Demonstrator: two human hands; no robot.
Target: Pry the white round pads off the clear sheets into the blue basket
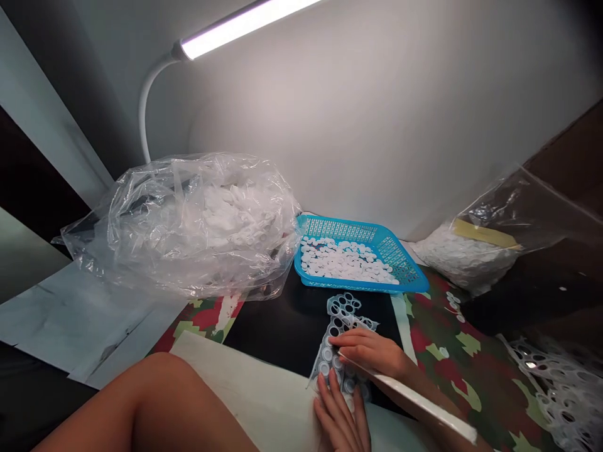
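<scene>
A translucent white plastic sheet (325, 361) with rows of round pieces and open holes lies on a black board. My left hand (342, 414) rests on its near end, fingers stretched out and fairly flat. Just beyond it, my right hand (377, 351) is closed around a long, slim white stick (424, 402). The stick's thin end meets the sheet near the round pieces, and its thick end points toward the lower right. At the sheet's far end the rings (343, 304) are hollow. What the right palm covers is hidden.
Behind the sheet stands a blue perforated basket (353, 287) holding many small white discs. A large clear bag (188, 232) of white pieces fills the left; another bag (471, 257) sits right. Holed plastic scraps (570, 395) lie lower right. A lit lamp (245, 24) hangs above.
</scene>
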